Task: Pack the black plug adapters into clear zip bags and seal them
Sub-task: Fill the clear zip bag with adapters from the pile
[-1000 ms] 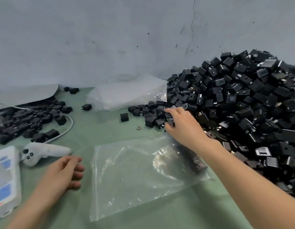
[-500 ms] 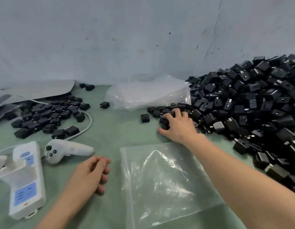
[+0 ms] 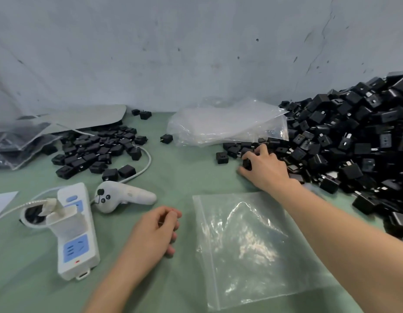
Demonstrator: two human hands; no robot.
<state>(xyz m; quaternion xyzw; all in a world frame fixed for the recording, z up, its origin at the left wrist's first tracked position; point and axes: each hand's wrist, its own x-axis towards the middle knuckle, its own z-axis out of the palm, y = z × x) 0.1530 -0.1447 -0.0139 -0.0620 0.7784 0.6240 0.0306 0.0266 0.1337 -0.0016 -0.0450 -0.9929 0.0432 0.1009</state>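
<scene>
Your right hand (image 3: 265, 169) clamps its fingers on adapters (image 3: 247, 163), centre right; grip firmly, then let your idle, loosely curled left hand (image 3: 155, 231) open the bag (image 3: 252, 251).

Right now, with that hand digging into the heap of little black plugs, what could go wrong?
1. The right hand grips small black plastic plug adapters at the foot of their tall sloping pile; pulling there may send others sliding.
2. The flat clear plastic zip bag lies unheld, the left hand resting beside it; filling it one-handed could push it away or scatter adapters.
</scene>
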